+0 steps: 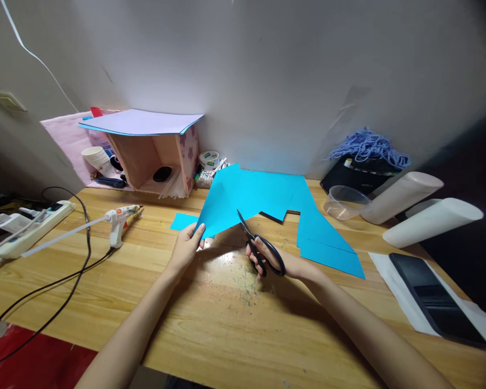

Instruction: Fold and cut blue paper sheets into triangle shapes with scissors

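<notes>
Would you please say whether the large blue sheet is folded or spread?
Spread: the blue sheet extends broadly, its edge in the left hand.

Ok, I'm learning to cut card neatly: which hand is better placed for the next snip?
Probably the right hand: it holds the black-handled scissors, blades at the near edge of the blue sheet, while the left hand pinches that sheet's corner.

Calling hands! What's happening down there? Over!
Left hand pinching blue sheet. Right hand holding black scissors at sheet's near edge. Smaller blue piece beside left hand, maybe in the way.
</notes>
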Demonstrator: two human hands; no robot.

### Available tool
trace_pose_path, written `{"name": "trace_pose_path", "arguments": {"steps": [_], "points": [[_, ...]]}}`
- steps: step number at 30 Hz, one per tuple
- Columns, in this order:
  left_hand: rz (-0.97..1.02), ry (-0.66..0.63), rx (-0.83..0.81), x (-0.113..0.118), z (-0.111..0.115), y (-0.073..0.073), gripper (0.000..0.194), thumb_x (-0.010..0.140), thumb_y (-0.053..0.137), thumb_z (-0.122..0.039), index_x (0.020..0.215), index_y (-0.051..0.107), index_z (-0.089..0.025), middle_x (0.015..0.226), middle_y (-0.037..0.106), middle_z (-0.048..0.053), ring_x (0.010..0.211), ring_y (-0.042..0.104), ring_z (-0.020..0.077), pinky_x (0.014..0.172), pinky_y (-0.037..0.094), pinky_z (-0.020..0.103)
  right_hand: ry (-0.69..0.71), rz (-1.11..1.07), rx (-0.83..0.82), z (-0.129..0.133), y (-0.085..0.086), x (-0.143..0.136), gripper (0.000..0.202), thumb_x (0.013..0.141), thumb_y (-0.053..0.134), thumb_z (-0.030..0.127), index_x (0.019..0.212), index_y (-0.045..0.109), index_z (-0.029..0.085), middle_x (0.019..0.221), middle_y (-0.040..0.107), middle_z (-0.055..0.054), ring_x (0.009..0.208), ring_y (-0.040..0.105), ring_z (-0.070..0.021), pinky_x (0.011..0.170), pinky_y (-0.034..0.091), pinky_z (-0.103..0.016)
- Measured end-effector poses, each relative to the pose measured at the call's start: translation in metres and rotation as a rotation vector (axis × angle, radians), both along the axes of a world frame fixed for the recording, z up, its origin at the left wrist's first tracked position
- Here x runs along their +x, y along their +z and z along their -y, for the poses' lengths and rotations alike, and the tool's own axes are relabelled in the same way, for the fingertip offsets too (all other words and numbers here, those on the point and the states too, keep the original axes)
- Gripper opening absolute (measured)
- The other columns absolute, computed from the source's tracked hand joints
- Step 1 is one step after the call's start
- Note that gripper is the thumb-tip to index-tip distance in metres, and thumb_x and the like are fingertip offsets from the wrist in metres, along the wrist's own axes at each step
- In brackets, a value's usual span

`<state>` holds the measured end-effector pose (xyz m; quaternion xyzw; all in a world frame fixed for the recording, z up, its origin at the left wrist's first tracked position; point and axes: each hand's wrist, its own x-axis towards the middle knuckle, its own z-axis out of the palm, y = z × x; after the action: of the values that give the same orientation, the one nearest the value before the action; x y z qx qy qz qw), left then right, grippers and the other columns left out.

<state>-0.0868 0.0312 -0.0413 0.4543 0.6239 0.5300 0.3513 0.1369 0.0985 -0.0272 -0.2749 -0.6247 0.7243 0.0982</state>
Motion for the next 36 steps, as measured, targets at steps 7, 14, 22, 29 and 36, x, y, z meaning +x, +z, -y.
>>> {"name": "trace_pose_path", "arguments": {"steps": [7,14,22,29,36], "points": [[-0.002,-0.007,-0.003,0.0,0.0,0.0012,0.04,0.081,0.045,-0.045,0.054,0.041,-0.017,0.048,0.043,-0.003,0.044,0.038,0.0088,0.046,0.028,0.02,0.017,0.005,-0.012,-0.0005,-0.0018,0.0015,0.059,0.073,0.032,0.073,0.083,0.041,0.016,0.063,0.039,0.004,0.046,0.045,-0.0066,0.049,0.05,-0.026],[0.005,-0.007,-0.021,0.0007,-0.0002,0.0011,0.04,0.08,0.046,-0.048,0.054,0.04,-0.017,0.049,0.041,-0.003,0.046,0.037,0.0095,0.045,0.026,0.02,0.017,0.012,0.004,0.0006,0.0003,0.0019,0.056,0.075,0.032,0.072,0.082,0.042,0.016,0.065,0.039,0.003,0.047,0.045,-0.0068,0.049,0.049,-0.025],[-0.003,-0.01,-0.021,0.0013,-0.0003,0.003,0.04,0.079,0.046,-0.047,0.053,0.04,-0.017,0.048,0.041,-0.003,0.045,0.037,0.0094,0.046,0.027,0.02,0.015,-0.006,-0.002,-0.0005,-0.0019,0.0017,0.057,0.074,0.033,0.072,0.082,0.042,0.016,0.064,0.04,0.003,0.046,0.044,-0.0067,0.049,0.049,-0.026],[0.033,-0.011,-0.009,0.0024,0.0003,0.002,0.039,0.081,0.046,-0.044,0.054,0.041,-0.017,0.048,0.042,-0.003,0.044,0.038,0.0087,0.045,0.027,0.02,0.014,-0.008,0.009,-0.0002,-0.0024,0.002,0.057,0.075,0.032,0.072,0.081,0.042,0.016,0.064,0.04,0.003,0.045,0.046,-0.0069,0.048,0.05,-0.026],[0.026,-0.015,-0.001,0.0009,-0.0005,0.0011,0.038,0.081,0.046,-0.044,0.055,0.042,-0.017,0.047,0.042,-0.004,0.043,0.036,0.0082,0.045,0.027,0.02,0.026,-0.021,0.018,-0.0007,-0.006,0.0011,0.055,0.077,0.031,0.07,0.081,0.042,0.017,0.059,0.04,0.004,0.041,0.044,-0.0062,0.043,0.05,-0.023]]}}
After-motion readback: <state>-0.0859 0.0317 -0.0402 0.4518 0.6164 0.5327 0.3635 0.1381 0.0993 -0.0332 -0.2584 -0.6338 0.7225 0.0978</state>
